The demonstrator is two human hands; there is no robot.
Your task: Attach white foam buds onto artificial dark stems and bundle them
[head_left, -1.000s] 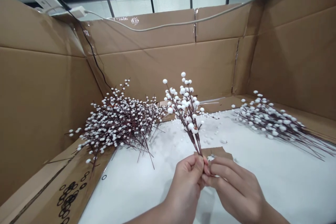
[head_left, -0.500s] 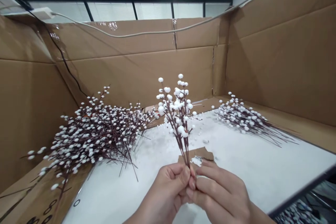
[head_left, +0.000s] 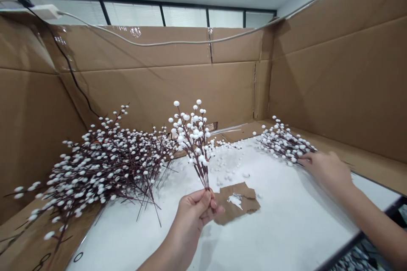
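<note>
My left hand (head_left: 199, 209) is closed in a pinch around the lower stems of a small bunch of artificial white berry stems (head_left: 193, 135), which stands upright above the white tabletop. The bunch has brown stalks and round white berries. At the right, my right hand (head_left: 327, 171) lies over a pile of the same berry stems (head_left: 282, 142). Its thumb and fingers are pinched together on the stalks there; how many stalks they grip is hidden.
On the left, a large heap of berry stems (head_left: 111, 161) spreads over the table edge. A torn cardboard piece (head_left: 227, 216) with a white scrap lies in front. Loose berries (head_left: 230, 146) dot the white tabletop (head_left: 280, 228). Cardboard walls (head_left: 159, 89) enclose the back and sides.
My right hand has left the bunch and moved right to the pile of stems. My left hand, alone on the bunch, has shifted a little left. The cardboard piece is now more visible.
</note>
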